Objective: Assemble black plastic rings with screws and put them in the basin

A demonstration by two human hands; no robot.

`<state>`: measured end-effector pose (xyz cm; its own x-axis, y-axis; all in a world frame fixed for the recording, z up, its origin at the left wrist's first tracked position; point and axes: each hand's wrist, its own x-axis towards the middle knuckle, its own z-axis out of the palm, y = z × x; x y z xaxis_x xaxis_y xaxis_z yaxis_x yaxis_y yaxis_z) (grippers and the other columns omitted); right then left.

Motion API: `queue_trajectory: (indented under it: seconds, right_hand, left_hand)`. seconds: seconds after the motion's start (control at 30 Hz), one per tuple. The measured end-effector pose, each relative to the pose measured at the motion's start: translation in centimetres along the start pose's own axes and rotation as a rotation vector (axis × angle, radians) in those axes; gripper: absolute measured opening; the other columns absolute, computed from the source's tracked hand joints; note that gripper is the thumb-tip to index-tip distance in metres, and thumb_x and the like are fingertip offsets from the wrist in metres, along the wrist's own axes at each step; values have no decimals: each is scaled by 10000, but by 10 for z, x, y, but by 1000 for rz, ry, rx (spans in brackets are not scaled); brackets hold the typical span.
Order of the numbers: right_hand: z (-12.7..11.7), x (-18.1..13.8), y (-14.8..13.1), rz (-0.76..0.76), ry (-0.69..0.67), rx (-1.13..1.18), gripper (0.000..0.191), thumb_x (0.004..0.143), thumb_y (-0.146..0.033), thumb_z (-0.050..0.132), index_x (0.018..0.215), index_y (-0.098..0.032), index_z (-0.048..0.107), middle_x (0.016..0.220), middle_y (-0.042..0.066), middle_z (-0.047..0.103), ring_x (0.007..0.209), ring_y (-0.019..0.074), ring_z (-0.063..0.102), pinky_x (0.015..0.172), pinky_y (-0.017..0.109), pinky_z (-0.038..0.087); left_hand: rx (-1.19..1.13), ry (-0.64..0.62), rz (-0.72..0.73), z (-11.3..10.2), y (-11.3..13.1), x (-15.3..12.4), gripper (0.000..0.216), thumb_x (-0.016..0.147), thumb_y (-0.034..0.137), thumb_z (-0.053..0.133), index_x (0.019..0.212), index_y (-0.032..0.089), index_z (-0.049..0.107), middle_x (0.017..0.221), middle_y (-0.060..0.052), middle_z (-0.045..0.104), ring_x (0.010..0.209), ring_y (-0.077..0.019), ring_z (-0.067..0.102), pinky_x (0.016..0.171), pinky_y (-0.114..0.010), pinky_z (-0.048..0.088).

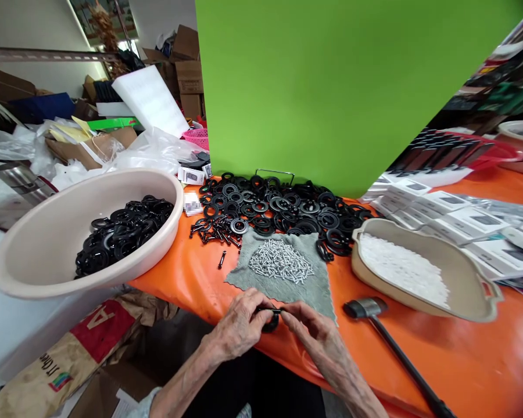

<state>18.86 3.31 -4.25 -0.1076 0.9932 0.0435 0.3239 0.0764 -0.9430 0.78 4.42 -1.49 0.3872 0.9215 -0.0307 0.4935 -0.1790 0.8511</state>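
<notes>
Near the front edge of the orange table, my left hand (242,325) is closed around a small black ring-shaped part (270,323). My right hand (310,326) pinches the end of a short dark bar (276,311) lying across the top of that part. Fingers cover much of both pieces, so how they join is hidden. Just beyond my hands, a grey-green cloth (320,273) bears a heap of small silver pins (281,261). Small black bars (220,231) are piled to the left of the cloth, with one loose bar (222,259) closer to me.
Many black rings (283,203) spread before a green panel (296,87). A beige basin (26,247) of black parts stands left. On the right are a rubber mallet (396,345), a tan tray (466,278) with small white pieces, and stacked white boxes (470,223).
</notes>
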Motion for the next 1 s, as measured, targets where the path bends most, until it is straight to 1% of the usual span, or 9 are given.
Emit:
queue_trajectory:
  seconds: [0.1,0.27,0.6,0.7,0.77,0.87,0.9,0.97,1.0]
  right_hand:
    - [2,0,6,-87,7,-90,191,842,-413,587,815,-250,682,718,20,669,656,187,607,638,290,479]
    - [11,-3,16,-210,44,-182,224,915,-384,483,855,-257,657,766,41,655,731,204,622,711,328,496]
    - [18,-6,32,-336,62,-359,316,967,-322,387,901,-244,686,703,50,596,674,196,568,656,333,489]
    - [18,-9,31,-352,76,-400,325,970,-289,359,966,-249,681,761,58,618,729,203,600,692,337,507]
    - [9,-15,30,-359,94,-418,303,964,-269,361,1076,-269,642,904,65,638,856,214,618,769,347,509]
    - [-27,-34,32,-308,224,-549,329,934,-304,399,1223,-248,545,1095,123,577,973,279,578,845,443,471]
    - [-43,-42,36,-264,332,-709,365,917,-354,396,1214,-202,545,1053,155,568,921,313,573,807,487,467]
    - [-75,-59,46,-63,419,-1072,489,875,-448,348,1149,-123,590,970,216,563,827,404,535,686,574,422]
    - [-89,-67,52,13,449,-1096,507,838,-479,372,1091,-106,605,945,233,558,815,430,516,678,596,397]
  left_hand:
    - [161,-28,20,1,-4,1,164,895,112,458,950,194,589,974,-32,587,947,-171,564,877,-285,463]
    - [371,-49,16,8,-7,1,179,904,102,448,987,199,575,987,-31,580,920,-185,553,829,-287,469]
    - [356,-38,29,9,-15,0,124,913,124,459,911,198,558,952,-22,571,890,-167,547,804,-256,465]
    - [324,-29,40,10,-17,-1,124,907,119,467,900,197,563,949,-22,572,891,-165,549,815,-258,467]
    - [307,-26,38,10,-17,0,133,906,118,466,885,197,571,943,-21,576,883,-163,552,813,-260,470]
    - [279,-29,43,11,-19,0,151,910,124,463,849,198,580,921,-16,581,872,-159,555,814,-262,470]
    - [270,-30,47,11,-19,0,153,909,125,464,840,197,581,916,-15,582,873,-159,556,818,-262,469]
    - [255,-34,61,10,-20,1,153,906,119,470,829,194,579,908,-14,584,871,-159,556,824,-262,466]
    - [253,-35,65,10,-20,1,154,904,115,473,821,192,577,903,-14,585,867,-160,556,825,-262,464]
